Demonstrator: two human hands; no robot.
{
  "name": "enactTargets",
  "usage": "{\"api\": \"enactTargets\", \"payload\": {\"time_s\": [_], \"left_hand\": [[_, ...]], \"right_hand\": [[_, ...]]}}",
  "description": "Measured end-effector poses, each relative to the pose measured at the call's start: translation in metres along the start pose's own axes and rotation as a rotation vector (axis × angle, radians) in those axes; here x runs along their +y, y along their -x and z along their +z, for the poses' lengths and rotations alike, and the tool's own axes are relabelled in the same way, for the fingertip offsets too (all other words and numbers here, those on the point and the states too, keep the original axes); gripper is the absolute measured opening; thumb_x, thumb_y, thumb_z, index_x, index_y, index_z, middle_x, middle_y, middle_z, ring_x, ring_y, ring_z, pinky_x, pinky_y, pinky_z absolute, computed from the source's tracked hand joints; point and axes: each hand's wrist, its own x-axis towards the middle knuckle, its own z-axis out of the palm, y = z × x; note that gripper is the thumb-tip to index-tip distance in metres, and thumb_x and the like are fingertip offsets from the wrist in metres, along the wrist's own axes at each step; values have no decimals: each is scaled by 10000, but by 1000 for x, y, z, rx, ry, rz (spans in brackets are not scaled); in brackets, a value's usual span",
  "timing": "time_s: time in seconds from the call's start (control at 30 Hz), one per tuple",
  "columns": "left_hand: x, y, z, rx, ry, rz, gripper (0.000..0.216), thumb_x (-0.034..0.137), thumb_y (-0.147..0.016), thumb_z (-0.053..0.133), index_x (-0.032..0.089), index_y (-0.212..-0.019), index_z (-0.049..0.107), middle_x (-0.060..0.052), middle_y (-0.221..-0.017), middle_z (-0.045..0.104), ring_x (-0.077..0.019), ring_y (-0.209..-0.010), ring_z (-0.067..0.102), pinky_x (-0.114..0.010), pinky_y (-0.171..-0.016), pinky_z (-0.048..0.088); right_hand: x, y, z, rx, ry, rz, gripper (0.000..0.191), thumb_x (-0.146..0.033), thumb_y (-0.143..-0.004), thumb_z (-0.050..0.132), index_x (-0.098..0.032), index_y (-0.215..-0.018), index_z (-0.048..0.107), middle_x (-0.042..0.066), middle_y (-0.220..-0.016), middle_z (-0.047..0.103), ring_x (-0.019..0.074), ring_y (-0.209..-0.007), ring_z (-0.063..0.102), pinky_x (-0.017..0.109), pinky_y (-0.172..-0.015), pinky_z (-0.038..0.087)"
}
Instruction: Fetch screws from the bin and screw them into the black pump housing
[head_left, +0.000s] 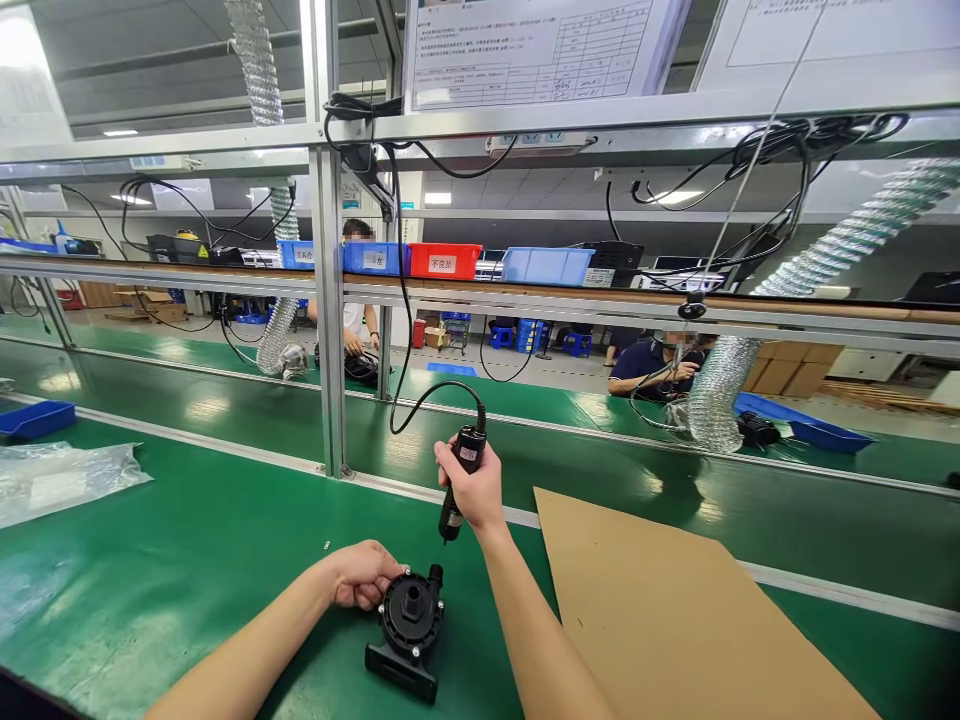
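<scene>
A black round pump housing [407, 625] lies on the green bench mat [187, 560] near the front edge. My left hand [362, 574] is closed against its left rim, steadying it. My right hand [469, 488] is wrapped round a black electric screwdriver [460, 480], held upright with its bit pointing down, a little above and to the right of the housing. The tool's black cable [420, 400] loops up to the overhead frame.
A brown cardboard sheet [675, 610] covers the bench to the right. A clear plastic bag [60, 480] and a blue tray [34, 418] sit at the left. An aluminium post [330, 320] stands behind. Other people work at benches beyond, under shelves of bins.
</scene>
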Motion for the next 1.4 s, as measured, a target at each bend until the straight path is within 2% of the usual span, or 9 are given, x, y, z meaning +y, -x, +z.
{"api": "enactTargets", "payload": {"time_s": [0.13, 0.23, 0.5, 0.6, 0.7, 0.8, 1.0, 1.4], "left_hand": [[5, 7, -9, -92, 23, -18, 674, 515, -480, 975, 179, -732, 448, 87, -552, 317, -11, -423, 175, -187, -411, 47], [8, 13, -16, -99, 16, -6, 592, 445, -506, 957, 158, -790, 524, 69, -569, 387, -13, -422, 181, -185, -391, 62], [15, 32, -18, -85, -41, 42, 625, 516, -542, 947, 96, -923, 686, 37, -532, 455, -16, -398, 196, -188, -390, 93], [12, 28, -19, -78, -47, 45, 581, 461, -552, 925, 94, -946, 705, 30, -510, 464, -27, -385, 201, -186, -373, 101], [5, 14, -21, -77, -18, 30, 435, 350, -573, 863, 112, -882, 669, 31, -528, 466, -28, -379, 212, -175, -355, 115], [0, 2, -19, -94, 20, -3, 329, 257, -556, 800, 152, -757, 561, 38, -541, 449, -22, -378, 216, -163, -349, 117], [0, 0, -15, -139, 28, -24, 334, 222, -557, 762, 174, -732, 481, 56, -535, 400, -16, -378, 205, -154, -353, 103], [-1, -5, -15, -127, 70, -65, 395, 238, -558, 759, 187, -698, 394, 85, -545, 311, -2, -402, 147, -154, -356, 81]], "right_hand": [[-3, 1, 0, 5, -9, -2, 409, -475, -848, 835, -185, -929, 559, -3, -694, 597, 139, -510, 538, 290, -517, 437], [-5, 1, -2, 14, -11, -9, 400, -467, -850, 834, -187, -919, 557, -6, -685, 594, 136, -511, 534, 288, -522, 438], [-6, 0, -3, 17, 0, -25, 383, -452, -855, 830, -191, -901, 554, -16, -652, 581, 135, -514, 532, 285, -535, 451], [-7, -1, -2, 12, 1, -32, 381, -450, -856, 828, -191, -894, 552, -22, -641, 567, 134, -508, 532, 282, -525, 447], [-7, -1, -2, 17, -2, -43, 374, -445, -857, 826, -190, -899, 556, -15, -674, 579, 130, -509, 538, 281, -523, 449], [-8, 0, -3, 24, -8, -41, 370, -437, -851, 828, -188, -904, 560, -12, -683, 584, 127, -508, 535, 281, -521, 448], [-8, 0, -1, 15, -7, -45, 359, -428, -855, 826, -190, -901, 562, -15, -677, 583, 134, -511, 543, 283, -521, 454], [-7, 2, 2, -8, -13, -48, 358, -420, -858, 828, -184, -898, 562, -19, -676, 577, 135, -507, 546, 285, -522, 459]]}}
